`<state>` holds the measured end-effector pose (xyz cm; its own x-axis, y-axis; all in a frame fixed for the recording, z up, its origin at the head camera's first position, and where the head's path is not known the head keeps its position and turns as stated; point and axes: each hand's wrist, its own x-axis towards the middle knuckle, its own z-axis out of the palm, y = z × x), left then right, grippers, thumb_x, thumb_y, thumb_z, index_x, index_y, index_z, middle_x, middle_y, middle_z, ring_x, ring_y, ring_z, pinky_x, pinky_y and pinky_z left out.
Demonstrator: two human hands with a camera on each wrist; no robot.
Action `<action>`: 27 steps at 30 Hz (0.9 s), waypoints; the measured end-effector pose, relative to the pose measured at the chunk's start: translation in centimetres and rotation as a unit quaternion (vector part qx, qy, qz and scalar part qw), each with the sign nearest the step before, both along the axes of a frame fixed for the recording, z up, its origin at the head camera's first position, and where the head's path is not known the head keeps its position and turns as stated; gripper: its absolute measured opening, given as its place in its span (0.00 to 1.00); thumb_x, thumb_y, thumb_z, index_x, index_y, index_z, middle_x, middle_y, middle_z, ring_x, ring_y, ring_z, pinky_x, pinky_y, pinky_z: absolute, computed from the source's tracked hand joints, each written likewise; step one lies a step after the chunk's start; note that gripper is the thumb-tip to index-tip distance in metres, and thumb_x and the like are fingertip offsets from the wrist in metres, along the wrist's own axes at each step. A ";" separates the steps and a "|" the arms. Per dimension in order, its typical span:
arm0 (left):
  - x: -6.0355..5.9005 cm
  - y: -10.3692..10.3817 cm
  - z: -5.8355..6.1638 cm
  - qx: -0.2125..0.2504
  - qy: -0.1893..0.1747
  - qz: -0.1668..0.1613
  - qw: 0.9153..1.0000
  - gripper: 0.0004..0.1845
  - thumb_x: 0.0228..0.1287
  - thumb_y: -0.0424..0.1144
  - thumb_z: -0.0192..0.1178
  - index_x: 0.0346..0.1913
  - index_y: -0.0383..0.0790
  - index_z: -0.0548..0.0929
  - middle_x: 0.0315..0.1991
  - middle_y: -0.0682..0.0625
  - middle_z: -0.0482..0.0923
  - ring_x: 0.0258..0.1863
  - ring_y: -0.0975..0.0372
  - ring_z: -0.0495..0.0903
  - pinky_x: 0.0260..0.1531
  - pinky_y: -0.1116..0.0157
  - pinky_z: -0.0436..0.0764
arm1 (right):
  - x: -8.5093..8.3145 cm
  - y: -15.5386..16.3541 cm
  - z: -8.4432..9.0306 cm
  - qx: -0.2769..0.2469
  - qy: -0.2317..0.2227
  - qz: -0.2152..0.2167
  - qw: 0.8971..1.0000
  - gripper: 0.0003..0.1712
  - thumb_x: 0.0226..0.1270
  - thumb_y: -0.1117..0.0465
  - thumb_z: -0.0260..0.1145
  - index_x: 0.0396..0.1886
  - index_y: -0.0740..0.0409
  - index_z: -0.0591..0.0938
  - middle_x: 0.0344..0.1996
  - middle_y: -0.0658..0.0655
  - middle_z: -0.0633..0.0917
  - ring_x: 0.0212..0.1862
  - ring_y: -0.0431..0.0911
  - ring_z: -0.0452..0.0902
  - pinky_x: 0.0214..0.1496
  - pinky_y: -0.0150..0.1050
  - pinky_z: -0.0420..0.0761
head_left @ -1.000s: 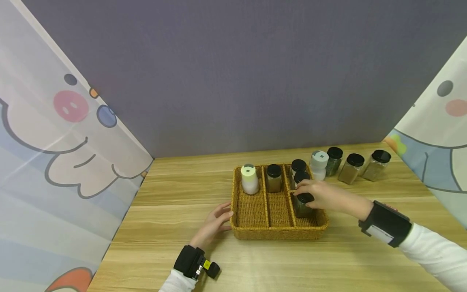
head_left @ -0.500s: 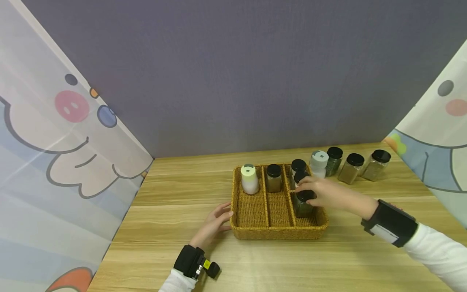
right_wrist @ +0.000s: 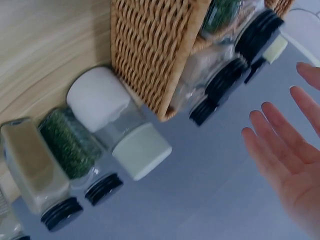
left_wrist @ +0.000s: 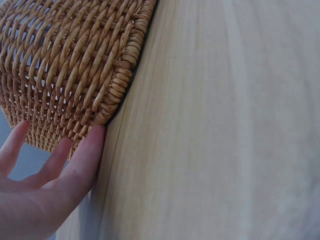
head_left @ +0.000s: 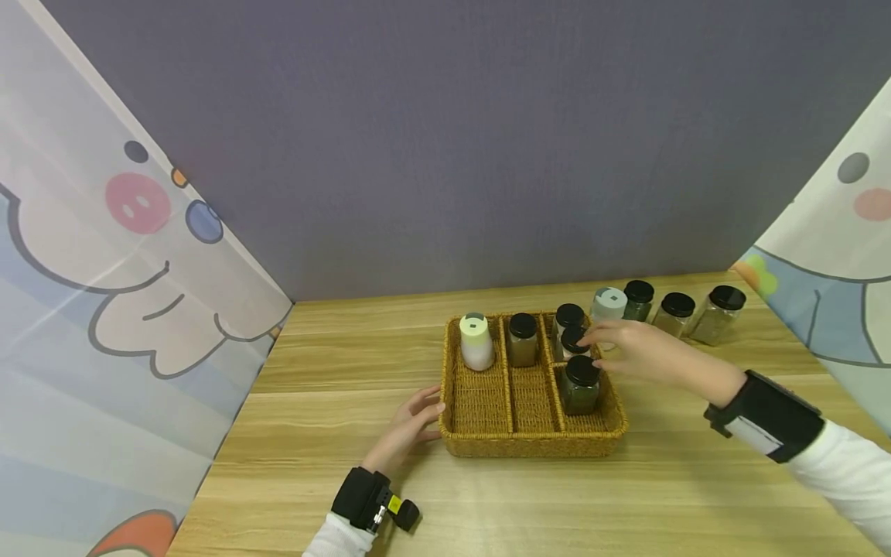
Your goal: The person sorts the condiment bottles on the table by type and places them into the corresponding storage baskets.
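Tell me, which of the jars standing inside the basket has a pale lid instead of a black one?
The white jar alone in the leftmost compartment of the wicker basket. Its lid is pale green; the other four basket jars have black lids.

Five jars (head_left: 581,384) in basket (head_left: 532,445); perhaps four jars (head_left: 671,317) right behind.

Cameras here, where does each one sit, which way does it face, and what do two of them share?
Head: worn high, looks down at the table; both hands and cuffed forearms show.
Left wrist: low by the left hand, faces the wicker basket wall; fingers show.
Right wrist: by the open right hand, faces jars beside the basket; palm shows.
All three share the basket.
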<state>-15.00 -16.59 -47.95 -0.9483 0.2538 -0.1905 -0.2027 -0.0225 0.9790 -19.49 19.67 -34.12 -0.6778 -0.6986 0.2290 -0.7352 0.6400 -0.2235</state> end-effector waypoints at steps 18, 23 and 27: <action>-0.1 0.0 -0.2 0.008 -0.002 -0.002 1.000 0.31 0.62 0.42 0.53 0.65 0.34 0.56 0.61 0.32 0.56 0.54 0.46 0.67 0.45 0.55 0.77 | -2.3 3.8 1.1 -0.023 -0.041 -0.096 0.994 0.17 0.54 0.66 0.64 0.46 0.64 0.78 0.44 0.67 0.76 0.12 0.33 0.62 0.17 0.30 0.66; -0.2 0.0 -0.3 0.004 -0.001 -0.005 1.000 0.31 0.62 0.42 0.53 0.65 0.35 0.56 0.61 0.32 0.56 0.55 0.46 0.66 0.45 0.55 0.76 | -3.1 4.7 0.8 -0.021 -0.033 -0.112 0.993 0.18 0.54 0.66 0.64 0.46 0.66 0.78 0.43 0.68 0.77 0.14 0.33 0.63 0.17 0.30 0.67; -0.2 0.0 -0.3 -0.001 0.004 -0.007 1.000 0.31 0.62 0.42 0.53 0.65 0.35 0.56 0.61 0.33 0.56 0.55 0.46 0.66 0.45 0.55 0.76 | -3.7 5.5 0.7 -0.019 -0.044 -0.134 0.990 0.18 0.56 0.66 0.62 0.47 0.67 0.77 0.42 0.70 0.78 0.11 0.36 0.59 0.15 0.31 0.63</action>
<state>-15.15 -16.62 -48.20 -0.9463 0.2659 -0.1839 -0.1958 -0.0185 0.9805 -23.14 25.18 -33.40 -0.8561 -0.4831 0.1833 -0.5167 0.7991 -0.3072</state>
